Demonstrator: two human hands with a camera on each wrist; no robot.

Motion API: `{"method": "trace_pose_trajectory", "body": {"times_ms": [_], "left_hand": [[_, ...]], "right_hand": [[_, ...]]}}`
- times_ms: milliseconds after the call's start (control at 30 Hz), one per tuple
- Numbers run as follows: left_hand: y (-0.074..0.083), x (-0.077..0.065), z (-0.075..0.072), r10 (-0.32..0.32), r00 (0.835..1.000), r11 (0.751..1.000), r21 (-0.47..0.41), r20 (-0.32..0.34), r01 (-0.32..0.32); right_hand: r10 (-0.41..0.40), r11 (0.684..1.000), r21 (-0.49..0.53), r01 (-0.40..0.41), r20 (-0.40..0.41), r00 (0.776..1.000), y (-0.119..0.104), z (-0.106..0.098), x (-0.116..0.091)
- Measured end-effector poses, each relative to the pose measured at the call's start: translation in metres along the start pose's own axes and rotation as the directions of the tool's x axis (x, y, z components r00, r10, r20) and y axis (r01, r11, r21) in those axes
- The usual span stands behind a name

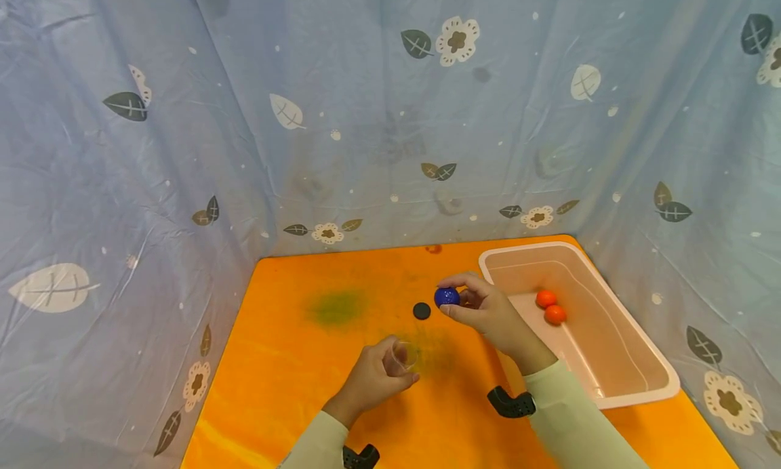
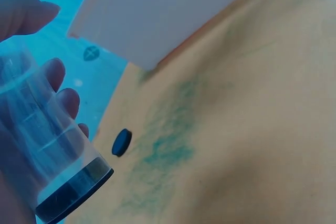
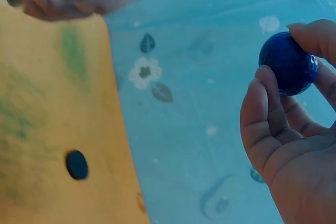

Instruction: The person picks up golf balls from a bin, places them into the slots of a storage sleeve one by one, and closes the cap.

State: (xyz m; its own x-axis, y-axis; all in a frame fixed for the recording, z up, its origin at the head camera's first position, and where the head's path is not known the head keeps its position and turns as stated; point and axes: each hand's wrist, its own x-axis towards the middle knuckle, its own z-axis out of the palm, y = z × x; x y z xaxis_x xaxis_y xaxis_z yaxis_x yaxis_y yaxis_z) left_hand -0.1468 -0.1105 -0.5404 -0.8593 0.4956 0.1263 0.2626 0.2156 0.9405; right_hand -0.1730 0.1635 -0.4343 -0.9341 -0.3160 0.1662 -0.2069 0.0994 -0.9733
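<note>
My left hand [image 1: 375,377] grips a clear plastic cylinder [image 2: 50,129] around its side. The cylinder is tilted in the left wrist view, with a dark band at its lower end, and it looks empty. Between thumb and fingertips, my right hand [image 1: 488,313] pinches a shiny blue ball [image 3: 289,64] with a dimpled-looking surface. It is held in the air, up and to the right of the cylinder in the head view. A small black disc [image 1: 422,311] lies flat on the table, just left of the blue ball in that view.
A pale pink plastic bin [image 1: 610,367] stands on the right of the orange table [image 1: 274,360], beside my right forearm. Two orange-red balls [image 1: 555,314] lie together inside it. Blue patterned curtains [image 1: 378,130] rise behind the table and on both sides.
</note>
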Motion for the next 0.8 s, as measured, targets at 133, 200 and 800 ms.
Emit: {"method": "trace_pose_trajectory", "body": {"times_ms": [133,200,800], "left_hand": [[-0.003,-0.001,0.0,0.003,1.0,1.0,0.007,0.011,-0.003],[-0.005,0.0,0.001,0.006,1.0,1.0,0.011,0.016,-0.006],[-0.007,0.001,0.004,0.049,0.998,0.999,0.019,0.035,-0.05]], "right_hand": [[-0.028,0.999,0.033,0.026,0.062,0.998,0.009,0.015,-0.008],[-0.036,0.998,0.052,0.031,0.086,0.996,0.015,0.022,-0.011],[-0.024,0.997,0.075,0.011,0.163,0.986,0.037,0.053,-0.025]]}}
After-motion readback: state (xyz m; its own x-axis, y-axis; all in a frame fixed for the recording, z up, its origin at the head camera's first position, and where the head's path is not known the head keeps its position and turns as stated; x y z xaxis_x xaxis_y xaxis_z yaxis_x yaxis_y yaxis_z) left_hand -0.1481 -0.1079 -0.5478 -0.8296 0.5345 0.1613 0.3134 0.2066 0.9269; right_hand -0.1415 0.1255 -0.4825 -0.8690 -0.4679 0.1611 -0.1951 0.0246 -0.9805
